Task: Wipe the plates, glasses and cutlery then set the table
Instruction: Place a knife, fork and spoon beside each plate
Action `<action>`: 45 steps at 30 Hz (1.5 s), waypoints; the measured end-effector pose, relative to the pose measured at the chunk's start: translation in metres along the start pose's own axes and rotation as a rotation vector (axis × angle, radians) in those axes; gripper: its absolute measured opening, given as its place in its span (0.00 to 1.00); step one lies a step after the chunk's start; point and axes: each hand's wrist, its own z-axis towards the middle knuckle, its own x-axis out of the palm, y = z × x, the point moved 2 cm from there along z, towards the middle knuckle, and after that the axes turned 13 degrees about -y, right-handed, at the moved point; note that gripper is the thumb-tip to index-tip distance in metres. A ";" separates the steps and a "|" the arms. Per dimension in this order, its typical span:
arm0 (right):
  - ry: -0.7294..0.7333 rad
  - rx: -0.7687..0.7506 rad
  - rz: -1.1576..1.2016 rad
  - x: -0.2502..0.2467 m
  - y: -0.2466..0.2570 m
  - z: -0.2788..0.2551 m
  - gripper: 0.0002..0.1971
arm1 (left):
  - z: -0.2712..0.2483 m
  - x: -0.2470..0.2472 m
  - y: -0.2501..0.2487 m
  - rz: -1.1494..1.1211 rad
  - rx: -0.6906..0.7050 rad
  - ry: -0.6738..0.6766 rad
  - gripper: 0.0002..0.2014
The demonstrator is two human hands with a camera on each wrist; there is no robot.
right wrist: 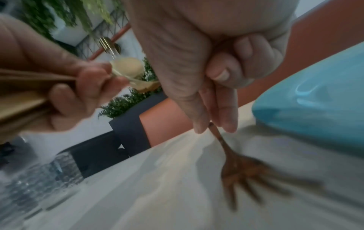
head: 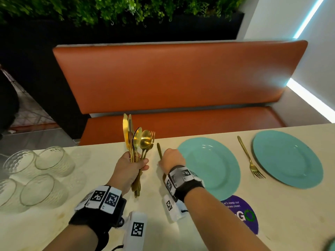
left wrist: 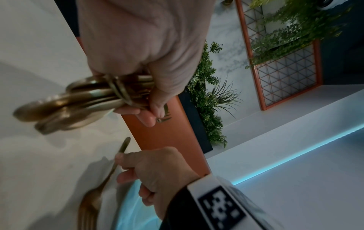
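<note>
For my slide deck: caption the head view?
Right hand places a gold fork beside a teal plate.

Gold-tone metal cutlery point(head: 137, 142), brushed w/ soft shine; glossy teal plates point(head: 213, 165); clear textured glasses point(head: 36, 178); smooth orange leather-look bench point(head: 172, 75); matt cream tabletop point(head: 290, 214).

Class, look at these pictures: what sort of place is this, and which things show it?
Probably a restaurant or café booth: an orange padded bench seat behind a cream table, a purple round "keep our tables clean" sticker, and a green plant wall.
</note>
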 end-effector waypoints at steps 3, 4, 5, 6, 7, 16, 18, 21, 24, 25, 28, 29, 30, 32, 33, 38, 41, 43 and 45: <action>0.014 0.068 0.009 0.006 0.007 0.002 0.12 | 0.004 -0.014 0.004 0.004 0.000 -0.011 0.09; 0.017 0.091 0.023 0.006 0.007 0.002 0.12 | 0.005 -0.018 0.007 0.007 -0.005 -0.014 0.09; 0.019 0.110 0.035 0.007 0.007 0.002 0.12 | 0.006 -0.022 0.009 0.008 -0.011 -0.014 0.08; 0.020 0.123 0.047 0.007 0.007 0.001 0.11 | 0.007 -0.025 0.012 0.008 -0.017 -0.012 0.08; 0.022 0.135 0.057 0.006 0.008 0.000 0.11 | 0.008 -0.028 0.014 0.009 -0.023 -0.008 0.08; 0.001 0.131 0.039 -0.002 0.015 -0.010 0.12 | 0.002 -0.032 0.017 -0.068 -0.078 0.104 0.09; -0.064 0.045 0.009 -0.012 0.016 -0.013 0.15 | 0.001 -0.033 0.016 -0.067 -0.084 0.124 0.09; -0.216 -0.270 0.037 -0.033 0.023 -0.024 0.13 | 0.000 -0.034 0.014 -0.063 -0.081 0.133 0.10; -0.215 -0.673 0.038 -0.045 0.030 -0.040 0.12 | -0.004 -0.033 0.011 -0.050 -0.066 0.157 0.12; -0.176 -0.745 0.024 -0.047 0.030 -0.041 0.12 | -0.005 -0.032 0.010 -0.046 -0.064 0.169 0.12; -0.059 -0.843 -0.101 -0.049 0.026 -0.040 0.13 | -0.011 -0.028 0.006 0.008 -0.041 0.226 0.11; -0.035 -0.860 -0.135 -0.050 0.024 -0.040 0.13 | -0.013 -0.026 0.005 0.035 -0.026 0.247 0.12; -0.013 -0.872 -0.155 -0.050 0.022 -0.040 0.13 | -0.016 -0.024 0.004 0.062 -0.010 0.266 0.12; 0.024 -0.899 -0.197 -0.051 0.019 -0.042 0.13 | -0.020 -0.020 0.003 0.116 0.014 0.294 0.12; 0.040 -0.904 -0.219 -0.052 0.017 -0.043 0.13 | -0.022 -0.019 0.003 0.140 0.016 0.308 0.12; 0.109 -0.894 -0.252 -0.061 -0.001 -0.049 0.12 | -0.034 -0.006 0.006 0.240 0.016 0.417 0.09; 0.078 -0.871 -0.251 -0.068 -0.019 -0.053 0.13 | -0.041 0.006 0.007 0.246 0.008 0.444 0.07; 0.068 -0.851 -0.241 -0.073 -0.030 -0.054 0.13 | -0.045 0.014 0.006 0.258 0.010 0.464 0.07; 0.065 -0.838 -0.241 -0.078 -0.042 -0.055 0.13 | -0.049 0.022 0.006 0.281 0.018 0.473 0.07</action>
